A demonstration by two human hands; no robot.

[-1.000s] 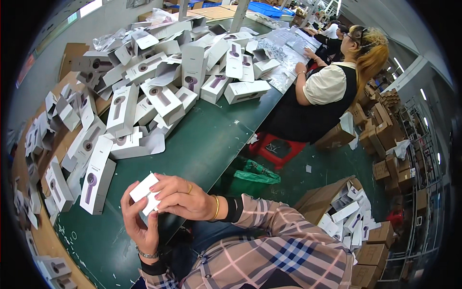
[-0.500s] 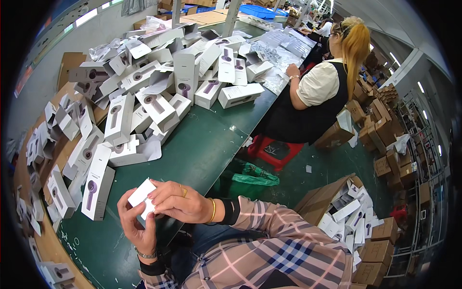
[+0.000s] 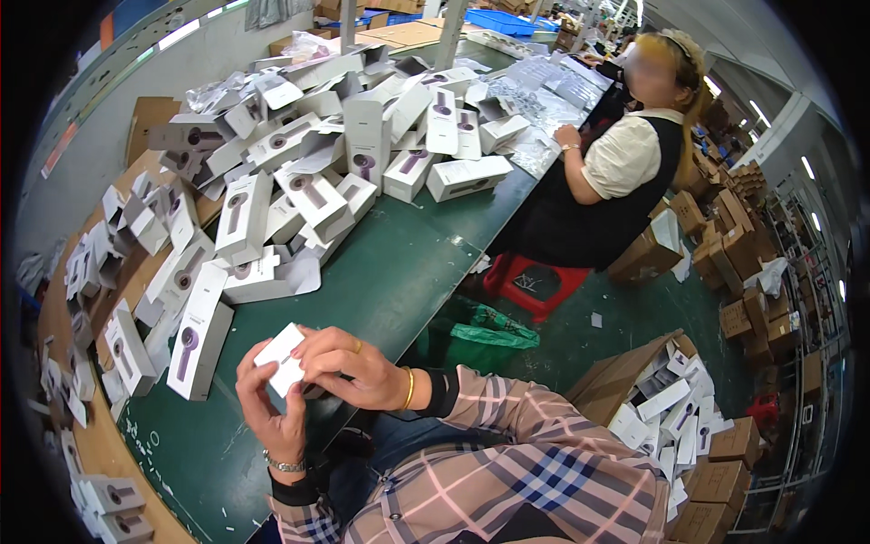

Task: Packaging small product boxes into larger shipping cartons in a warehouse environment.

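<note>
A white paper box (image 3: 282, 356), seen end-on with its small face toward me, is held between both hands above the near part of the green table. My left hand (image 3: 268, 408) wraps its left and lower sides, thumb pressed on the near face. My right hand (image 3: 352, 370) grips the right side with bent fingers. The hands hide most of the box's length. Left of them stands a white printed box (image 3: 201, 334) with a purple picture. Beyond lies a heap of similar boxes (image 3: 313, 195), several with open flaps.
A co-worker (image 3: 625, 163) sits at the table's right edge beside a red stool (image 3: 535, 283). At my right, a large carton (image 3: 616, 376) holds many white boxes. A green bag (image 3: 489, 331) hangs below the table edge. Brown cartons (image 3: 716, 480) are stacked behind.
The box in my hands has turned so its end face shows more squarely. The co-worker's head has turned toward me. The whole view has shifted slightly.
</note>
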